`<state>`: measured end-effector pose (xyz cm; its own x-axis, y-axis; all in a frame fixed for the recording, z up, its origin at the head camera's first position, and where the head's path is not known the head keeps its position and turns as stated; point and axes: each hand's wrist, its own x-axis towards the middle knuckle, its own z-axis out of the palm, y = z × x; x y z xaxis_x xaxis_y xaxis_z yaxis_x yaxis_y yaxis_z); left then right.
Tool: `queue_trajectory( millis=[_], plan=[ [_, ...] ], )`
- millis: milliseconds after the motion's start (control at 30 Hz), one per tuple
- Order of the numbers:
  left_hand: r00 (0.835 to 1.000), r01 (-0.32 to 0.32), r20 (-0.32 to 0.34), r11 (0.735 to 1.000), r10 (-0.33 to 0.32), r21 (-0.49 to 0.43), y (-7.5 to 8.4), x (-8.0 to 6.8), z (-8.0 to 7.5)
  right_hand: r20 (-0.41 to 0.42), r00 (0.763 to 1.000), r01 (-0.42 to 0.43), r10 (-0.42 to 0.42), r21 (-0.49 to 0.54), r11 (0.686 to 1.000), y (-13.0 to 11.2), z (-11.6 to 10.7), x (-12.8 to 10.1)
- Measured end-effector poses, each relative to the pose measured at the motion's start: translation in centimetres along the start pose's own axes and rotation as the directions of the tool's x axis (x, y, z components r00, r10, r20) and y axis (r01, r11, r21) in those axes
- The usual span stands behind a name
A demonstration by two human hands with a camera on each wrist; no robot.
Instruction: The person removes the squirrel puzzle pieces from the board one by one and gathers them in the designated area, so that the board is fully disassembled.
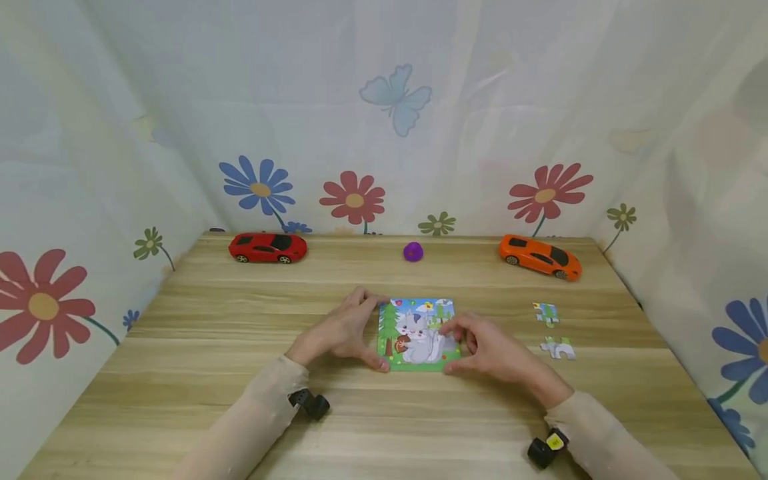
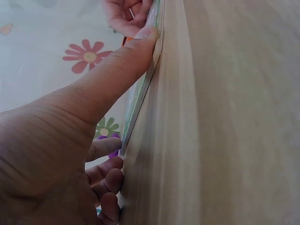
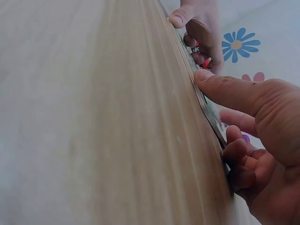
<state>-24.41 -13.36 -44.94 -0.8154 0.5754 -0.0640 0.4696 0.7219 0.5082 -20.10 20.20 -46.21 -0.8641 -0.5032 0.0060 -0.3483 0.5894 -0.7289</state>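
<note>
A square jigsaw puzzle point(image 1: 414, 360) with a grey squirrel holding a nut lies on the table in the head view. My left hand point(image 1: 345, 330) holds its left side, thumb on the near corner and index finger by the far one. At the right side, my right hand point(image 1: 495, 347) grips the puzzle's edge with the thumb at the near corner; its index fingertip rests on the picture by the tail. The left wrist view shows the left thumb point(image 2: 126, 61) on the puzzle's rim. Two loose groups of puzzle pieces, one upper point(image 1: 547, 313) and one lower point(image 1: 558, 347), lie right of my right hand.
At the back of the wooden table point(image 1: 360, 420) stand a red toy car point(image 1: 268, 248) on the left and an orange toy car point(image 1: 540, 257) on the right. A small purple object point(image 1: 413, 251) sits between them. Flower-printed curtains point(image 1: 300, 100) hang around the table.
</note>
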Motion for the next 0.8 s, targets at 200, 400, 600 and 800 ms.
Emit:
queue_trajectory(
  millis=[200, 400, 600, 800],
  plan=[
    [1.0, 0.004, -0.007, 1.0, -0.004, -0.001, -0.13, 0.06, -0.07, 0.005, 1.0, 0.002, -0.002, 0.014, 1.0, -0.3, -0.1, 0.2],
    [1.0, 0.002, -0.002, 1.0, -0.002, 0.0, -0.21, 0.1, -0.06, -0.005, 1.0, -0.011, 0.011, 0.002, 1.0, -0.29, -0.03, 0.04],
    [1.0, 0.028, 0.011, 1.0, -0.028, 0.0, -0.03, 0.09, -0.01, -0.016, 1.0, -0.017, 0.017, -0.001, 1.0, -0.16, 0.06, -0.05],
    [1.0, 0.03, 0.008, 0.999, -0.029, -0.015, -0.02, 0.03, -0.05, -0.023, 0.999, -0.022, 0.023, 0.034, 0.999, -0.23, 0.05, 0.01]
  ],
)
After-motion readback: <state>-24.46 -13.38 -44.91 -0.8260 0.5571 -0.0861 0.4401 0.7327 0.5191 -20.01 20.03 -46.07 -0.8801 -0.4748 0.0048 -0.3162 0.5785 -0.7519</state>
